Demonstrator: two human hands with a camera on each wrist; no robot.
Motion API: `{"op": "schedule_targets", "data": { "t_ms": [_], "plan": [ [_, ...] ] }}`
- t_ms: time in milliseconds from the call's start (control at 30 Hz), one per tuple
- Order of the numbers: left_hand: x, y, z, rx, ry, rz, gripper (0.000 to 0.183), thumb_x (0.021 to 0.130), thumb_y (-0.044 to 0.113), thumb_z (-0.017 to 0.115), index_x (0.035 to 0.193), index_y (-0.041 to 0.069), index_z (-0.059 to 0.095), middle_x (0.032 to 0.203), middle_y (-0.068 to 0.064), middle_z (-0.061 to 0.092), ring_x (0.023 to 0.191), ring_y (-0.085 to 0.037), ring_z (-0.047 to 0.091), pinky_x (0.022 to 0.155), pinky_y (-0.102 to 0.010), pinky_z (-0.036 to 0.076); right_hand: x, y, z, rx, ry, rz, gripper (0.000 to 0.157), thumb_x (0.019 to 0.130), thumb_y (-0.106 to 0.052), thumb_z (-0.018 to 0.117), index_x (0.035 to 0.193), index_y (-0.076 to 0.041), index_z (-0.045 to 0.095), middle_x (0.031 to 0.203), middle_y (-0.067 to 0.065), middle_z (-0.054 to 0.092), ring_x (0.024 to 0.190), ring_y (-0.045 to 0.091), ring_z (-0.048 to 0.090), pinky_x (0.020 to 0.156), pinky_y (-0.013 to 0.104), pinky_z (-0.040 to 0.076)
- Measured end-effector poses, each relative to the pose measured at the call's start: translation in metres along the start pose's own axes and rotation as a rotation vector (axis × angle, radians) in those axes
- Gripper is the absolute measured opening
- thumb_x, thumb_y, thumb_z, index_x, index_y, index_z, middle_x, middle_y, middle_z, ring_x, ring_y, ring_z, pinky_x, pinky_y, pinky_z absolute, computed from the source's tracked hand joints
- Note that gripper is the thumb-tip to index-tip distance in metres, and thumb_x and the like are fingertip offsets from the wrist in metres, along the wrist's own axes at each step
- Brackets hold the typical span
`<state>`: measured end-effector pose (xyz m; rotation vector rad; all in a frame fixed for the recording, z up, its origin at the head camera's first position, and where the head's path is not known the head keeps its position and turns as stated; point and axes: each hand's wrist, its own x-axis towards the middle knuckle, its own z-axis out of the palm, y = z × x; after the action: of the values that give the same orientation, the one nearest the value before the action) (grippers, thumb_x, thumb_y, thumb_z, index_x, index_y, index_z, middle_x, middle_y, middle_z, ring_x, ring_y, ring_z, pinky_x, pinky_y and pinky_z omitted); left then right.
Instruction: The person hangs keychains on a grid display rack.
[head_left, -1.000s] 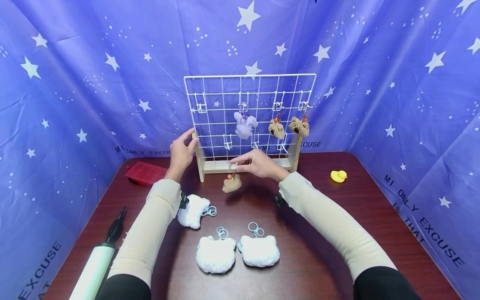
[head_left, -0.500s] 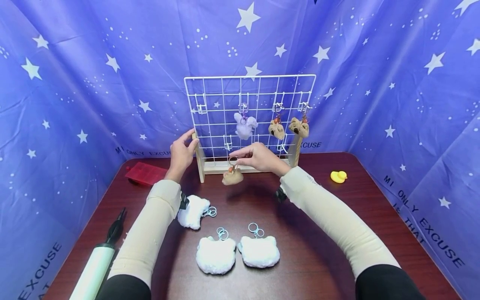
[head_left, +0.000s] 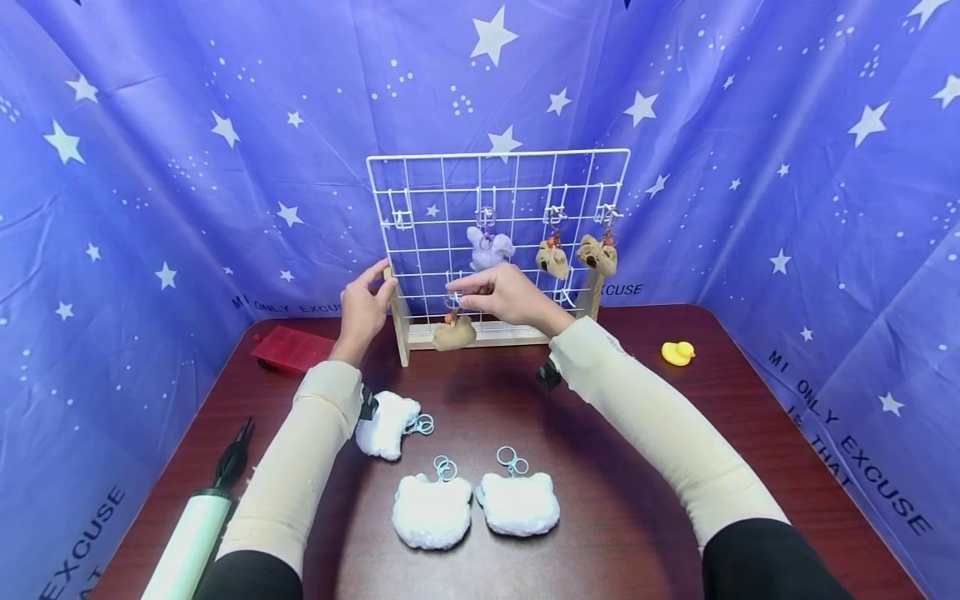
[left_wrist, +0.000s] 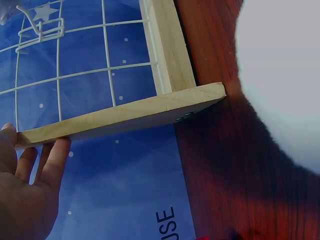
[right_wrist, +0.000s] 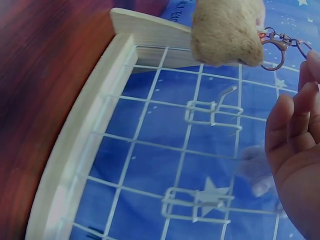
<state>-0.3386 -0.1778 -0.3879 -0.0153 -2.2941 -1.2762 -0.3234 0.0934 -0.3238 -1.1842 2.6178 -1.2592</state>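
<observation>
My right hand [head_left: 510,296] pinches the metal ring of a brown plush keychain [head_left: 455,333] in front of a lower-left hook on a white wire grid rack [head_left: 423,221]. The right wrist view shows the plush [right_wrist: 225,32] dangling by its ring and clasp from the fingertips, with bare hooks [right_wrist: 212,112] on the grid behind. My left hand [head_left: 365,304] grips the rack's left wooden post [left_wrist: 125,112], thumb on one face and fingers on the other. A purple plush keychain [head_left: 490,247] and two brown plush keychains [head_left: 553,258] hang on upper hooks.
Three white plush keychains [head_left: 431,510] with blue rings lie on the dark red table. A red plastic box [head_left: 292,347] sits at the left, a hand pump [head_left: 191,533] at the front left, a yellow rubber duck [head_left: 677,353] at the right. A starry blue curtain hangs behind.
My right hand has risen and shifted left, carrying the brown plush keychain up from near the rack's base to a lower hook. My left hand stays on the post.
</observation>
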Motion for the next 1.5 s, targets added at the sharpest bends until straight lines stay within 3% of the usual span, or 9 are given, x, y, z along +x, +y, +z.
{"op": "schedule_targets", "data": {
  "t_ms": [200, 333, 467, 767, 1000, 1300, 1500],
  "plan": [
    [0.0, 0.0, 0.0, 0.001, -0.005, -0.01, 0.04, 0.096, 0.022, 0.073, 0.136, 0.023, 0.068, 0.121, -0.013, 0.074, 0.087, -0.029, 0.075, 0.061, -0.019, 0.061, 0.011, -0.011, -0.006, -0.005, 0.008, -0.003, 0.028, 0.097, -0.015, 0.071, 0.124, -0.01, 0.075, 0.102, 0.01, 0.079, 0.064, 0.009, 0.054, 0.053, 0.021, 0.044],
    [0.0, 0.001, 0.0, 0.0, -0.002, -0.014, 0.04, 0.096, 0.021, 0.073, 0.135, 0.023, 0.068, 0.121, -0.014, 0.074, 0.09, -0.029, 0.076, 0.068, -0.032, 0.065, 0.018, -0.017, -0.01, 0.006, 0.019, 0.01, 0.028, 0.097, -0.016, 0.07, 0.125, -0.011, 0.074, 0.09, 0.011, 0.077, 0.066, 0.011, 0.055, 0.054, 0.022, 0.045],
    [0.0, 0.001, 0.0, 0.01, -0.003, -0.012, 0.04, 0.096, 0.021, 0.072, 0.136, 0.023, 0.068, 0.121, -0.014, 0.074, 0.091, -0.03, 0.076, 0.071, -0.037, 0.066, 0.025, -0.021, -0.013, -0.002, 0.051, 0.015, 0.029, 0.096, -0.018, 0.072, 0.125, -0.013, 0.075, 0.084, 0.006, 0.074, 0.067, 0.013, 0.055, 0.054, 0.022, 0.045],
    [-0.001, 0.0, 0.002, -0.003, -0.002, -0.006, 0.04, 0.096, 0.018, 0.072, 0.135, 0.023, 0.068, 0.121, -0.015, 0.074, 0.086, -0.031, 0.075, 0.064, -0.029, 0.065, 0.035, -0.027, -0.015, -0.032, 0.093, 0.018, 0.028, 0.098, -0.02, 0.069, 0.125, -0.017, 0.075, 0.089, 0.005, 0.075, 0.073, 0.017, 0.06, 0.059, 0.024, 0.049],
    [0.0, 0.0, 0.001, 0.001, 0.005, 0.003, 0.04, 0.096, 0.019, 0.073, 0.135, 0.023, 0.068, 0.119, -0.015, 0.075, 0.088, -0.03, 0.076, 0.065, -0.032, 0.065, 0.048, -0.036, -0.018, -0.001, 0.121, 0.012, 0.03, 0.098, -0.018, 0.07, 0.127, -0.013, 0.073, 0.091, 0.009, 0.074, 0.076, 0.024, 0.062, 0.06, 0.024, 0.05],
    [0.0, 0.0, 0.0, 0.008, 0.003, 0.017, 0.039, 0.096, 0.021, 0.073, 0.135, 0.021, 0.068, 0.119, -0.015, 0.075, 0.087, -0.029, 0.076, 0.062, -0.025, 0.063, 0.062, -0.05, -0.015, 0.019, 0.148, -0.007, 0.03, 0.098, -0.017, 0.07, 0.127, -0.012, 0.073, 0.09, 0.011, 0.074, 0.068, 0.012, 0.055, 0.055, 0.021, 0.045],
    [0.0, -0.001, -0.001, 0.033, 0.0, 0.009, 0.038, 0.098, 0.02, 0.07, 0.136, 0.022, 0.067, 0.12, -0.012, 0.075, 0.086, -0.027, 0.075, 0.069, -0.032, 0.065, 0.067, -0.057, -0.008, 0.035, 0.172, -0.009, 0.03, 0.097, -0.017, 0.071, 0.127, -0.014, 0.073, 0.09, 0.01, 0.074, 0.069, 0.012, 0.055, 0.056, 0.021, 0.045]
  ]
}}
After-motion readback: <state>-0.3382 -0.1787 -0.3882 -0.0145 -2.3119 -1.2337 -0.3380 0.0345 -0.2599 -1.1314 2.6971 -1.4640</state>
